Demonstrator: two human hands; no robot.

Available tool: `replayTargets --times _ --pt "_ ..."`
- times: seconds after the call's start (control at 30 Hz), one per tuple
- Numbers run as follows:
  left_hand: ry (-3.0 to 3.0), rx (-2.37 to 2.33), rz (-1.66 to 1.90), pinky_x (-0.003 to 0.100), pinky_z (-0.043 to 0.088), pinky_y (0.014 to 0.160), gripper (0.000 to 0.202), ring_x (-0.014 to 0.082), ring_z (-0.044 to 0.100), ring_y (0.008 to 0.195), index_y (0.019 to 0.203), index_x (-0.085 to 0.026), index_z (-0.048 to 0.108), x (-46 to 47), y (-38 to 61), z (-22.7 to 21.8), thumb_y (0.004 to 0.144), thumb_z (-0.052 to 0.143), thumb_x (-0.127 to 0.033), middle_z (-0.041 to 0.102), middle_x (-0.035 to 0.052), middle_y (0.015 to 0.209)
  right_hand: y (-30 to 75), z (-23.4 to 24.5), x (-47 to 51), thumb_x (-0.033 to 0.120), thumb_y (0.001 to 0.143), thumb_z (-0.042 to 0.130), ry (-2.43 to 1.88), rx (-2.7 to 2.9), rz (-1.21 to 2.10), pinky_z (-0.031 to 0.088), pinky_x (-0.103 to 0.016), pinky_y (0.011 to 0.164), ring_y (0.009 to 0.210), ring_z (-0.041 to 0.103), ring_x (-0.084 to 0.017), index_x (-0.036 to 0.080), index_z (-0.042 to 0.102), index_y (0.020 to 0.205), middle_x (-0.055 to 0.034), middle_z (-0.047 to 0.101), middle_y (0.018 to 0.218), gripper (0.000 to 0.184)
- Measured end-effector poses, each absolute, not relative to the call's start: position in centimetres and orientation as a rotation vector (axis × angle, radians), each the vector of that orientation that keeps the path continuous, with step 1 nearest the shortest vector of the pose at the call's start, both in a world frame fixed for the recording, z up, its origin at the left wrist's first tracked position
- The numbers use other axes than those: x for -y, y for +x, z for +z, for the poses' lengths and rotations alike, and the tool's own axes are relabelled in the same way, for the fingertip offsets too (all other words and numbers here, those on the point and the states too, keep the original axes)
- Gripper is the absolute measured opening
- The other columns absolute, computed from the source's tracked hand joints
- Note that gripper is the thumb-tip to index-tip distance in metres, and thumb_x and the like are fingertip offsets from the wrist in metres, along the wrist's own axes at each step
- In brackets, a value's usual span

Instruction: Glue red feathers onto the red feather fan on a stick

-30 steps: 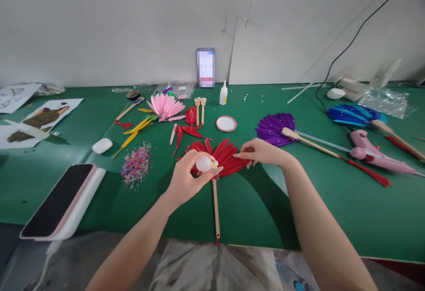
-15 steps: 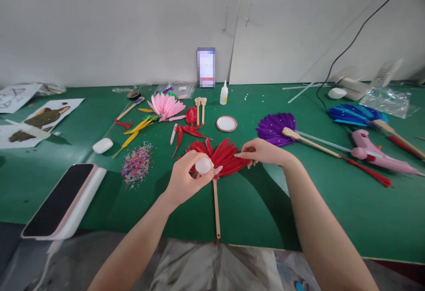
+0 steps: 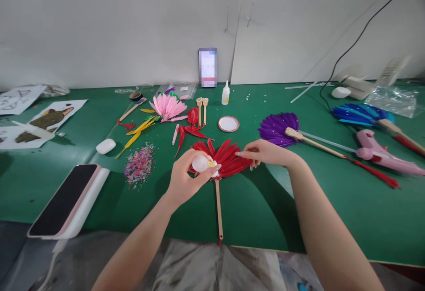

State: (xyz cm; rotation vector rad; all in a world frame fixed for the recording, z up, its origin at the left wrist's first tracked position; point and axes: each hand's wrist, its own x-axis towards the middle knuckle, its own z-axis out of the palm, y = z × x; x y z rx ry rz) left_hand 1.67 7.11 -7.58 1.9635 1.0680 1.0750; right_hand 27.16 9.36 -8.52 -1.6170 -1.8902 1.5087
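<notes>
A fan of red feathers (image 3: 229, 158) lies before me, its wooden handle (image 3: 218, 211) pointing toward my lap. My left hand (image 3: 186, 173) is closed round a small white glue bottle (image 3: 200, 163), tipped with its nozzle end down over the base of the feathers. The nozzle's tip is hidden. My right hand (image 3: 267, 153) pinches the outer red feathers on the fan's right side between thumb and fingers. Beyond the fan lie loose red feathers (image 3: 194, 129) and a small white lid with a red rim (image 3: 229, 124).
A second glue bottle (image 3: 226, 93) stands near the wall. To the right are a purple feather fan (image 3: 277, 127), a blue one (image 3: 360, 114) and a pink glue gun (image 3: 378, 153). Colourful chips (image 3: 139, 164), pink feathers (image 3: 168, 106) and a phone (image 3: 66, 198) lie to the left.
My left hand has tilted the glue bottle further over, so more of its side shows. My right hand keeps its pinch on the feathers. The whole view has shifted slightly.
</notes>
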Motion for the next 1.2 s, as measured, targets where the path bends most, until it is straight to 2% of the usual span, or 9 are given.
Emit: replayTargets --times 0.23,0.47,0.7,1.2 --pt "1.978 -1.031 0.99 0.022 0.045 0.056 0.019 0.0112 0.055 0.063 0.083 -0.019 0.06 -7.0 1.9 -7.6 0.074 0.068 -0.033 0.059 0.0014 0.077 27.1 -8.7 -9.3 0.064 0.069 0.061 -1.602 1.878 1.661 0.049 -0.024 0.053 0.056 0.063 -0.014 0.015 0.06 0.078 -0.0073 0.07 0.073 0.05" --pt "1.995 -0.994 0.955 0.022 0.045 0.054 0.018 0.0119 0.057 0.065 0.085 -0.018 0.059 -7.1 2.0 -7.7 0.074 0.067 -0.031 0.06 0.0027 0.08 26.8 -8.7 -9.3 0.065 0.068 0.062 -1.596 1.895 1.717 0.046 -0.022 0.049 0.051 0.062 -0.013 0.015 0.057 0.073 -0.0052 0.068 0.065 0.05" --pt "2.02 -0.996 0.96 0.022 0.045 0.054 0.02 0.0119 0.056 0.064 0.085 -0.018 0.059 -7.2 1.9 -7.9 0.073 0.069 -0.031 0.06 0.0021 0.078 26.5 -8.8 -9.4 0.063 0.068 0.062 -1.555 1.914 1.764 0.045 -0.022 0.046 0.047 0.06 -0.012 0.014 0.06 0.082 -0.0028 0.065 0.059 0.051" --pt "2.05 -0.969 0.978 0.021 0.043 0.053 0.016 0.0106 0.054 0.062 0.084 -0.018 0.059 -7.2 1.9 -7.7 0.074 0.067 -0.026 0.058 0.0007 0.075 26.1 -9.0 -9.5 0.061 0.073 0.058 -1.505 1.972 1.716 0.038 -0.019 0.04 0.038 0.048 -0.007 0.014 0.059 0.074 0.0017 0.057 0.048 0.047"
